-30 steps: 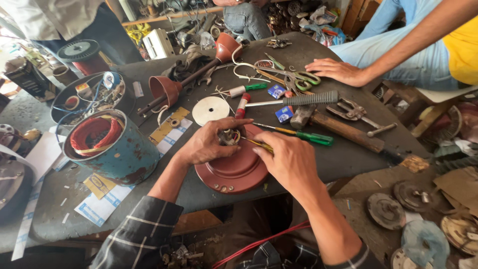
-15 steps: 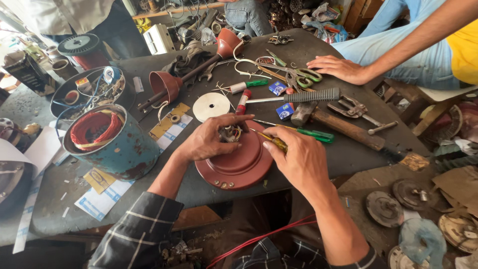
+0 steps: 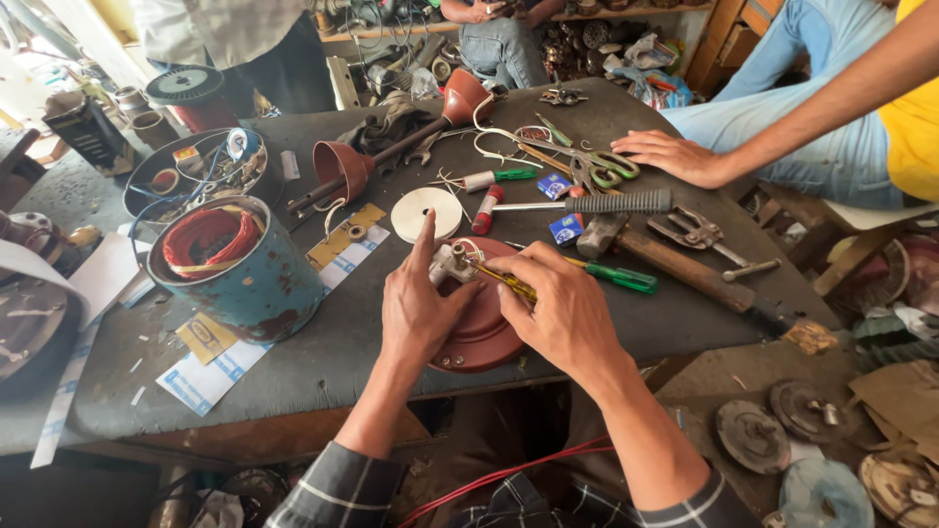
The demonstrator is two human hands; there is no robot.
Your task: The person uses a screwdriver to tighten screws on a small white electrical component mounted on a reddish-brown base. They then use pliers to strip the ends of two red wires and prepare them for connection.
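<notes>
Two hands are working over a red round housing point(image 3: 481, 328) on the table point(image 3: 342, 337). Left hand point(image 3: 419, 308) is pinching a small metal fitting point(image 3: 451, 264) at the housing's 11 o'clock. Right hand point(image 3: 562, 313) is gripping a yellow-handled screwdriver point(image 3: 509, 282), tip touching the fitting.

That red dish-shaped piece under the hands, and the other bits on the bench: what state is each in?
Red round cover: flat on the bench, at its near edge.
Small metal part: held by the left hand.
Yellow-handled tool: held by the right hand, tip at the part.
Blue tin: upright, open, red wire inside.
Hammer: lying flat.
Scissors: lying flat.
</notes>
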